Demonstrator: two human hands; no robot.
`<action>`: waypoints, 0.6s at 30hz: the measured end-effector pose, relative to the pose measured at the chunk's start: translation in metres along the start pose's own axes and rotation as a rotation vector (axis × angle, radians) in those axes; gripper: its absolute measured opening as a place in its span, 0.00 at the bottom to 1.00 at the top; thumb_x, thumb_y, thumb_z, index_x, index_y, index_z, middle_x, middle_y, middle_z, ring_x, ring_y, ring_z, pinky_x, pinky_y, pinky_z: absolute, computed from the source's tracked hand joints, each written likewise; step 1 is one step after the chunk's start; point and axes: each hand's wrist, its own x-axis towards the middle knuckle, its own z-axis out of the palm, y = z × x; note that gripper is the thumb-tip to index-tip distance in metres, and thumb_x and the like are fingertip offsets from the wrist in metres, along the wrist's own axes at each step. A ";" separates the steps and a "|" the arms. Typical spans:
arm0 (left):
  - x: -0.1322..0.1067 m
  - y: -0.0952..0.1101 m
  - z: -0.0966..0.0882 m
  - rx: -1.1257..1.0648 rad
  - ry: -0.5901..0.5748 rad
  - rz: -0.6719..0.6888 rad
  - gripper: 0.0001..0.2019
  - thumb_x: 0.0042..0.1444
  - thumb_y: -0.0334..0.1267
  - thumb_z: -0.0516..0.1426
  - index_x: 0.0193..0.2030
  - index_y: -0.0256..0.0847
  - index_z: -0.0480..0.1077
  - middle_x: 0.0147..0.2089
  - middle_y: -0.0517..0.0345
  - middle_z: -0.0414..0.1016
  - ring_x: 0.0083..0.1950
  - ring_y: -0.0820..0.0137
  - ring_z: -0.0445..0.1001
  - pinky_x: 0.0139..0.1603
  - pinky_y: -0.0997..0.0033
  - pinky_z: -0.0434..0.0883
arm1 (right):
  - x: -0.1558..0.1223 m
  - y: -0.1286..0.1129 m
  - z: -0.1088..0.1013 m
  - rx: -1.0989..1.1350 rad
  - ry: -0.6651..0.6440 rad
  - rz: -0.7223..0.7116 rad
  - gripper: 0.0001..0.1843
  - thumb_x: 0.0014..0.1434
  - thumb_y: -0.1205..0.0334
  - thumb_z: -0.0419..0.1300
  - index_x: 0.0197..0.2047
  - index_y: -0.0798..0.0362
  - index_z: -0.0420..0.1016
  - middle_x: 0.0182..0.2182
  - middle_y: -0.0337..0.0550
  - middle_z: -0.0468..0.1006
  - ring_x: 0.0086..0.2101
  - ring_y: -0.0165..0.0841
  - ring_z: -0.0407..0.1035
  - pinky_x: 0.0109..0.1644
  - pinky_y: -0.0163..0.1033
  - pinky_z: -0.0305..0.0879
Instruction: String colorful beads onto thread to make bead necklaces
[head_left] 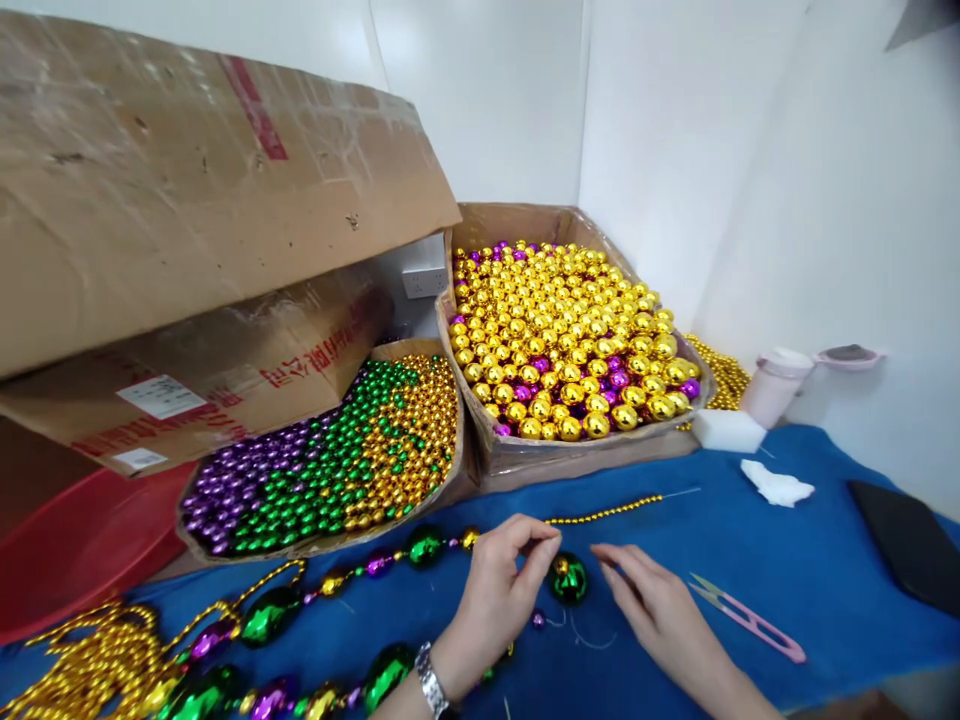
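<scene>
My left hand (499,585), with a metal-band watch (429,680) at the wrist, pinches thumb and forefinger together; what is between them is too small to make out. Across a short gap, my right hand (660,605) has its thumb and finger close together, any thread there not visible. Between the hands a large shiny green bead (570,585) lies on the blue cloth (847,600). Below it are a small purple bead (538,619) and a loose clear thread (592,642). A string of small gold beads (607,513) runs behind my fingertips. Pink thread snips (757,625) lie right of my right hand.
A carton of large gold and purple beads (562,330) stands behind, beside a box of small purple, green and gold beads (337,460). Strung bead garlands (262,615) cover the left. A red basin (90,550), crumpled tissue (776,483), black flat object (904,540) and pink cup (776,385) sit around.
</scene>
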 end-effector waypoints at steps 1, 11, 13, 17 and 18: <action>0.003 0.005 -0.001 0.013 -0.007 0.017 0.07 0.58 0.38 0.56 0.35 0.43 0.76 0.33 0.56 0.78 0.35 0.66 0.75 0.36 0.72 0.67 | 0.004 -0.004 -0.002 0.014 0.004 -0.013 0.14 0.66 0.63 0.47 0.52 0.50 0.67 0.43 0.47 0.75 0.44 0.34 0.72 0.47 0.38 0.68; 0.010 0.015 0.004 -0.142 0.033 -0.025 0.08 0.59 0.38 0.54 0.40 0.42 0.73 0.37 0.54 0.78 0.38 0.65 0.76 0.39 0.70 0.71 | 0.017 -0.011 0.009 0.190 -0.006 -0.053 0.13 0.65 0.63 0.48 0.47 0.49 0.72 0.39 0.45 0.75 0.40 0.34 0.70 0.44 0.38 0.66; 0.003 0.002 0.012 -0.145 0.007 -0.036 0.12 0.59 0.37 0.53 0.49 0.42 0.70 0.46 0.51 0.76 0.46 0.62 0.74 0.47 0.66 0.70 | 0.015 -0.008 0.007 0.231 0.018 0.002 0.13 0.66 0.61 0.48 0.47 0.50 0.72 0.39 0.46 0.75 0.38 0.34 0.70 0.42 0.37 0.66; -0.014 -0.027 0.038 0.147 -0.244 0.006 0.29 0.50 0.36 0.60 0.61 0.43 0.61 0.57 0.45 0.69 0.56 0.53 0.66 0.57 0.57 0.62 | 0.013 -0.010 0.009 0.351 0.043 0.133 0.14 0.65 0.56 0.50 0.48 0.52 0.71 0.36 0.44 0.75 0.27 0.29 0.69 0.33 0.34 0.67; -0.016 -0.033 0.044 0.225 -0.306 0.000 0.31 0.48 0.37 0.61 0.60 0.43 0.61 0.57 0.45 0.69 0.55 0.52 0.66 0.56 0.56 0.63 | 0.012 -0.011 0.009 0.384 0.041 0.159 0.15 0.65 0.55 0.50 0.48 0.52 0.71 0.35 0.43 0.75 0.26 0.28 0.68 0.31 0.33 0.67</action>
